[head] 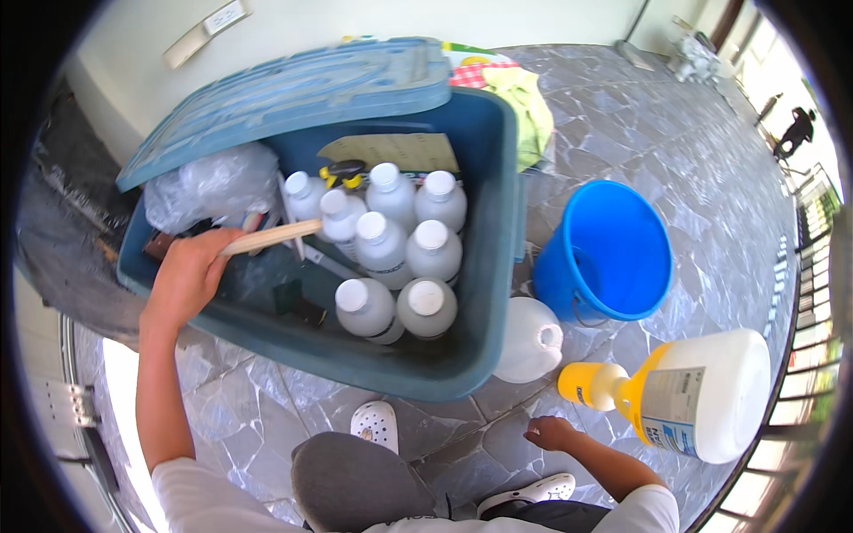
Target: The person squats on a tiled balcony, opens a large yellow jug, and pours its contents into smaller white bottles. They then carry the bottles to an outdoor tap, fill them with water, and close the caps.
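My left hand [186, 273] grips a flat wooden stick [273, 238] over the left side of a blue-green plastic storage bin [426, 383]. The stick's far tip reaches the white-capped plastic bottles [383, 250], several of which stand upright inside the bin. A spray trigger head [343, 174], black and yellow, shows behind them. To the bin's right, low over the floor, my right hand [553, 433] is curled with nothing visible in it. Near it are a small yellow-and-white bottle [590, 385] and a large white-and-yellow jug [706, 400] bearing a label.
A bin lid [293, 96] leans over the bin's back edge. Crumpled clear plastic [213, 183] fills the bin's left corner. A blue bucket [603, 253] and a translucent jug [526, 343] stand on the right, with a yellow-green cloth [523, 110] behind. A person [795, 133] is far off.
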Available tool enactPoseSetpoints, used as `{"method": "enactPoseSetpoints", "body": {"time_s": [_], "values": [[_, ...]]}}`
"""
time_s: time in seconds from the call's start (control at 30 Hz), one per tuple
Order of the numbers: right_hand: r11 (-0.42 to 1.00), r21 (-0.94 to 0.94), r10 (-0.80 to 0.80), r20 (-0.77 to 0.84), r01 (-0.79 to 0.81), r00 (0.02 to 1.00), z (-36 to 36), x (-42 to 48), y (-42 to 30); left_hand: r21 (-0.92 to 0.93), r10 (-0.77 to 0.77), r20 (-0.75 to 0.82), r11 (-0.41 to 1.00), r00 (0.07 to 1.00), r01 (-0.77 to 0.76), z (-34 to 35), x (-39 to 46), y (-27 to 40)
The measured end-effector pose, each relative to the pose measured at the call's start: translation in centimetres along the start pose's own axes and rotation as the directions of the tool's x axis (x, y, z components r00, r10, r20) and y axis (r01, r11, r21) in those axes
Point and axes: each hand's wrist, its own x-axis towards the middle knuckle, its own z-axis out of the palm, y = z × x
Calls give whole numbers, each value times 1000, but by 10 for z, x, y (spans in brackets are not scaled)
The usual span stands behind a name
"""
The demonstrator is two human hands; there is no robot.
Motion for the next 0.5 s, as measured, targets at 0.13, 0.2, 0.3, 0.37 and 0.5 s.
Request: {"method": "enactPoseSetpoints", "body": {"time_s": [0.13,0.2,0.3,0.37,0.5], "values": [[994,-66,-85,12,85,996,-13,-14,-9,-287,-76,-69,956,995,53,-23,-12,52],[994,-51,-100,-2,99,995,-13,-25,-12,-563,-94,-77,826,993,35,-24,2,73],[995,-29,-99,-19,98,995,-6,-36,-11,-848,-101,-84,530,991,-18,-9,44,102],[994,-31,-108,-44,106,993,-4,-33,-12,-920,-181,10,384,983,80,-4,71,126],[997,-21,-82,-115,80,990,-1,-31,-5,-963,-116,159,200,980,180,36,125,158]]}}
